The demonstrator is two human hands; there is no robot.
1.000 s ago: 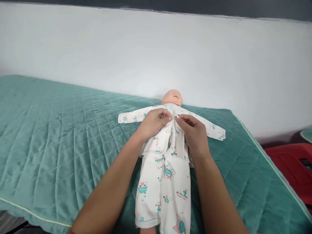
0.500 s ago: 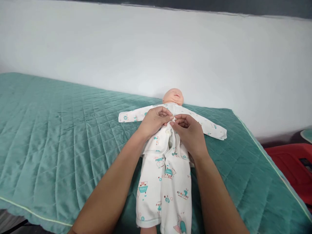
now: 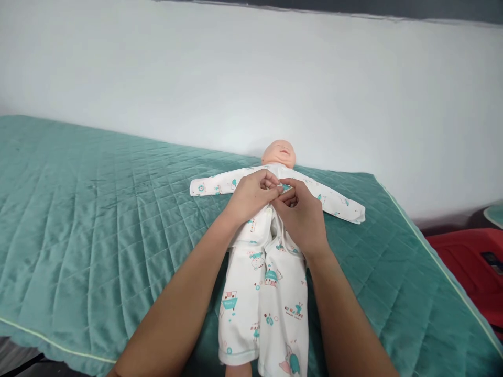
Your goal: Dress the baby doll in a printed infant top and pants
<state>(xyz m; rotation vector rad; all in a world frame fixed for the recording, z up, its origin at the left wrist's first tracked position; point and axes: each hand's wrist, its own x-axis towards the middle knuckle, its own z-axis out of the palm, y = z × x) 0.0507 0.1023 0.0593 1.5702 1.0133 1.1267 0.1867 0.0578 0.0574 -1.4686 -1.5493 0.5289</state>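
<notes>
A baby doll (image 3: 278, 152) lies on its back on the green quilted mattress (image 3: 98, 209), dressed in a white printed shirt (image 3: 334, 203) and matching trousers (image 3: 267, 303). Its sleeves are spread out to both sides. My left hand (image 3: 251, 196) and my right hand (image 3: 301, 212) meet on the doll's chest, just below the neck. Both pinch the front edges of the shirt, fingertips touching each other. What lies between the fingertips is hidden.
A white wall (image 3: 236, 78) runs right behind the mattress. A red plastic object (image 3: 471, 267) stands beyond the mattress's right edge. The mattress stretches far to the left of the doll.
My two hands have come together on the chest, closing the gap in the shirt front. The right hand slid up and to the left toward the collar.
</notes>
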